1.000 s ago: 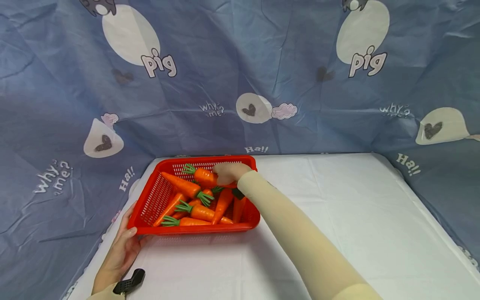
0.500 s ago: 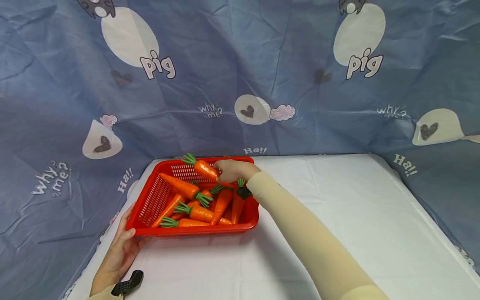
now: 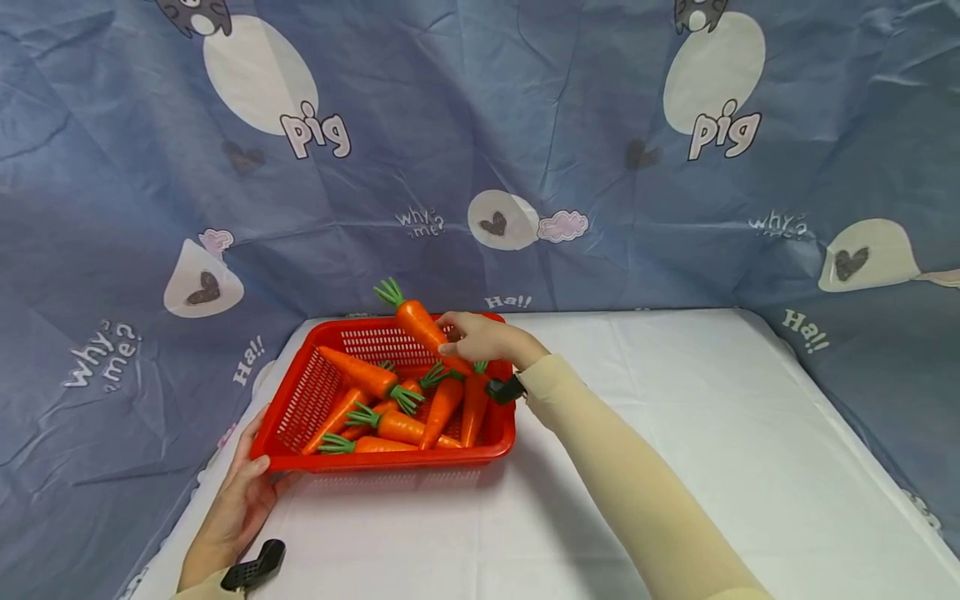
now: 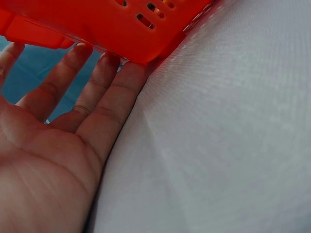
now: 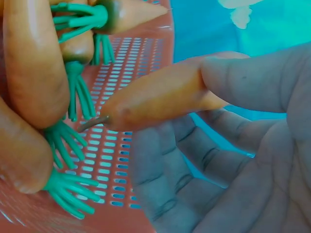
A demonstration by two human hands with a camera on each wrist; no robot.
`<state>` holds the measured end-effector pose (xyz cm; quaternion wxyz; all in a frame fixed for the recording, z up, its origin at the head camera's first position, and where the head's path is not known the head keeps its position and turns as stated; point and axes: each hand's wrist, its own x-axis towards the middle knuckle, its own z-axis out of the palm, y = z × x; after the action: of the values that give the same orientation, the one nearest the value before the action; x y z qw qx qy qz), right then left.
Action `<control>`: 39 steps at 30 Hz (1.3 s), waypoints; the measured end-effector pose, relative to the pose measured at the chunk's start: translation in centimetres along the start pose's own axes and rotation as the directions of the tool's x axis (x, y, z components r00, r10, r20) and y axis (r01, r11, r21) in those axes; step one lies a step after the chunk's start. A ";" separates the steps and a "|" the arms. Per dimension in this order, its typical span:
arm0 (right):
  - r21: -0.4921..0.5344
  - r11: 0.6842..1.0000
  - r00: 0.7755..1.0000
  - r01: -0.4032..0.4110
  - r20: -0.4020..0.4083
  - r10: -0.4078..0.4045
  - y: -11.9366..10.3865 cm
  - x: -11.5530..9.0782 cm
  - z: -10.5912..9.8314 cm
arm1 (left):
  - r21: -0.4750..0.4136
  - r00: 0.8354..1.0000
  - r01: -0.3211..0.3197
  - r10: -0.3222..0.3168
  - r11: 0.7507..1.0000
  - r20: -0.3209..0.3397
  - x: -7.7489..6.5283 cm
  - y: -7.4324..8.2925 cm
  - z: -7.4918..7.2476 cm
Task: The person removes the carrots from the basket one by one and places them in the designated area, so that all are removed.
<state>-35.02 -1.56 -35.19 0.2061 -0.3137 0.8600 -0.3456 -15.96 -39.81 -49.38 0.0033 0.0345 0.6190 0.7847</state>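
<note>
My right hand pinches an orange carrot between thumb and fingers, its green top pointing up and to the left. In the right wrist view this carrot's pointed end sticks out from the grip. Below it stands a red slotted plastic basket with several carrots lying at different angles, one of them a long carrot on top. At the basket's near left corner my left hand holds on, thumb over the rim. Its fingers reach under the rim to the outer wall in the left wrist view.
A white cloth covers the table under the basket. Behind and to the left hangs a blue patterned curtain right at the table's edge. Green carrot tops lie close to my right fingers in the right wrist view.
My right hand has lifted the carrot up and slightly right out of the basket, and its green top has tilted upward. The left hand stays at the basket's corner.
</note>
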 end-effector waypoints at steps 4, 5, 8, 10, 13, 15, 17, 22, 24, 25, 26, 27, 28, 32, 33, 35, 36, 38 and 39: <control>0.066 0.998 0.999 0.008 -0.034 -0.006 0.3 -0.8 0.0 | 0.002 1.000 0.007 -0.007 1.000 0.007 0.0 0.1 0.0; 0.085 0.996 0.999 0.010 -0.042 -0.006 0.3 -1.0 0.0 | 0.003 1.000 0.011 -0.011 1.000 0.005 0.1 0.1 0.0; 0.148 0.989 0.998 0.014 -0.056 -0.006 0.5 -1.4 0.1 | 0.005 1.000 0.018 -0.018 1.000 -0.002 0.1 0.2 0.1; 0.190 0.982 0.998 0.014 -0.064 -0.002 0.7 -1.6 0.2 | 0.006 1.000 0.017 -0.017 1.000 -0.003 0.1 0.2 0.2; 0.243 0.970 0.997 0.013 -0.076 0.006 1.0 -1.8 0.4 | 0.007 1.000 0.012 -0.012 1.000 0.000 0.1 0.2 0.1; 0.270 0.963 0.996 0.019 -0.091 0.006 1.0 -2.0 0.5 | 0.008 1.000 0.012 -0.012 1.000 0.001 0.1 0.2 0.1; 0.290 0.957 0.994 0.027 -0.107 0.004 1.1 -2.2 0.5 | 0.010 1.000 0.016 -0.016 1.000 0.002 0.2 0.1 0.2; 0.327 0.944 0.990 0.044 -0.140 0.002 1.2 -3.0 0.5 | 0.014 1.000 0.030 -0.030 0.999 -0.001 0.2 0.0 0.3; 0.346 0.937 0.989 0.040 -0.144 0.011 1.4 -3.2 0.5 | 0.015 1.000 0.029 -0.029 0.999 -0.002 0.2 0.0 0.3; 0.353 0.935 0.989 0.038 -0.148 0.015 1.5 -3.3 0.5 | 0.013 1.000 0.026 -0.026 1.000 0.000 0.2 0.0 0.3; 0.361 0.932 0.989 0.035 -0.150 0.020 1.5 -3.4 0.5 | 0.011 1.000 0.021 -0.021 1.000 0.004 0.2 0.0 0.3; 0.368 0.929 0.988 0.032 -0.152 0.026 1.6 -3.5 0.6 | 0.004 1.000 0.013 -0.013 1.000 0.009 0.1 0.0 0.3; 0.373 0.927 0.988 0.028 -0.154 0.032 1.7 -3.5 0.6 | -0.004 1.000 0.004 -0.004 1.000 0.020 0.1 0.0 0.2; 0.384 0.923 0.986 0.023 -0.163 0.044 2.0 -3.9 0.6 | -0.028 0.998 -0.034 0.035 0.999 0.051 0.0 -0.2 -0.1; 0.387 0.922 0.985 0.020 -0.167 0.048 2.0 -4.1 0.6 | -0.029 0.998 -0.037 0.039 0.999 0.055 0.1 -0.3 -0.2; 0.399 0.917 0.983 0.017 -0.173 0.057 2.2 -4.2 0.5 | -0.021 0.998 -0.032 0.033 0.999 0.046 0.1 -0.3 -0.3; 0.409 0.913 0.982 0.013 -0.176 0.064 2.3 -4.4 0.4 | -0.017 0.999 -0.026 0.027 1.000 0.037 0.1 -0.3 -0.3; 0.428 0.904 0.981 0.012 -0.179 0.072 2.5 -4.6 0.4 | -0.014 0.999 -0.017 0.017 1.000 0.027 0.1 -0.3 -0.3; 0.438 0.899 0.981 0.013 -0.180 0.074 2.6 -4.7 0.4 | -0.012 1.000 -0.013 0.014 1.000 0.021 0.1 -0.2 -0.3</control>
<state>-32.49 2.92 -36.65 0.1926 -0.2112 0.7811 -0.5551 -16.08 -40.06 -49.67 0.0047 0.0469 0.6138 0.7880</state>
